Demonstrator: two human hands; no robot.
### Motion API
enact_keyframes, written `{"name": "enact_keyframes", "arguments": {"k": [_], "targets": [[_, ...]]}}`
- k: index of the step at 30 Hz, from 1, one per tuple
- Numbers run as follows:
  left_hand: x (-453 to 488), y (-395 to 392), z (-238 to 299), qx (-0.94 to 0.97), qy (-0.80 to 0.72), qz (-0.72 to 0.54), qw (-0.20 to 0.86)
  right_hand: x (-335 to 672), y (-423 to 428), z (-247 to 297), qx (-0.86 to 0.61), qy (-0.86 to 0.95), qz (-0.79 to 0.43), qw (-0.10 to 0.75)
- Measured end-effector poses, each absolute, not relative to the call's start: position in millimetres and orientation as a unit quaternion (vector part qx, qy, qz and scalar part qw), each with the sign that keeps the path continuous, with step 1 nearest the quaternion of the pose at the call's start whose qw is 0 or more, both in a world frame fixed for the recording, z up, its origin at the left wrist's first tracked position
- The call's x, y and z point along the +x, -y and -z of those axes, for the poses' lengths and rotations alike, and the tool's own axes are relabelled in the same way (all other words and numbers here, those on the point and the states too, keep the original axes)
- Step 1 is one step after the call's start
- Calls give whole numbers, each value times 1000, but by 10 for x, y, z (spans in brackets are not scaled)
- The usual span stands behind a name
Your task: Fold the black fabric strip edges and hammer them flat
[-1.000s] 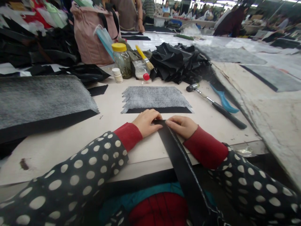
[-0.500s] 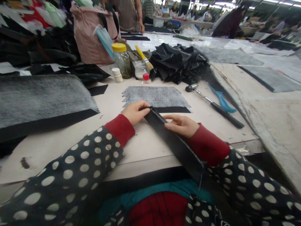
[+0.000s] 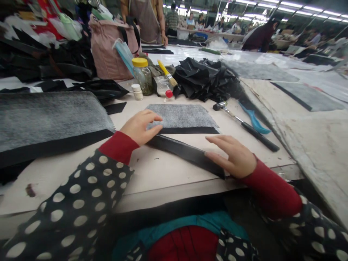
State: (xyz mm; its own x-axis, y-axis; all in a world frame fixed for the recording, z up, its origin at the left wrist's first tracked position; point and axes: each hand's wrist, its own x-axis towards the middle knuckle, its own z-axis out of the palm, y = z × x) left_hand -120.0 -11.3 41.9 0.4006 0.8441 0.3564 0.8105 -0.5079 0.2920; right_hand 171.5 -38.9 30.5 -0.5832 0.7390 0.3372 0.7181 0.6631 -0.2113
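A folded black strip of leather-like material (image 3: pixel 187 152) lies slantwise on the pale worktable (image 3: pixel 168 174), its near end by the table's front edge. My left hand (image 3: pixel 143 125) is at the strip's far left end, thumb and fingers apart, the thumb touching or just over it. Over the near right end is my right hand (image 3: pixel 232 154), fingers spread, thumb close to the strip's upper edge. Just beyond the strip lies a stack of grey fuzzy-backed pieces (image 3: pixel 182 114) with a black border along the near side.
A hammer (image 3: pixel 244 127) and a blue curved tool (image 3: pixel 254 117) lie to the right. Behind stand a yellow-lidded jar (image 3: pixel 143 76), a white bottle (image 3: pixel 137 92), a brush (image 3: pixel 167 72) and a black heap (image 3: pixel 205 78). Larger grey pieces (image 3: pixel 51 114) lie left. A person (image 3: pixel 145 21) stands behind.
The black strip has come down flatter onto the table, turned more sideways. My hands have moved apart, left hand leftward and right hand rightward, with their fingers opened.
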Motion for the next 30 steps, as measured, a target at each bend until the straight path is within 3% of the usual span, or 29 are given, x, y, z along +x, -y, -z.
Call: {"name": "enact_keyframes", "arguments": {"k": [6,22,30], "targets": [[-684,281,-144,920,-323,-203,90,1470,570,-167,-380,913,15,147],[-379,473,-140,909,-404,-99,16,1450,561,-44,-394,908,95,106],[-333,475,-140,910,-398,-103,46,2047,329,-216,-383,897,48,216]]}}
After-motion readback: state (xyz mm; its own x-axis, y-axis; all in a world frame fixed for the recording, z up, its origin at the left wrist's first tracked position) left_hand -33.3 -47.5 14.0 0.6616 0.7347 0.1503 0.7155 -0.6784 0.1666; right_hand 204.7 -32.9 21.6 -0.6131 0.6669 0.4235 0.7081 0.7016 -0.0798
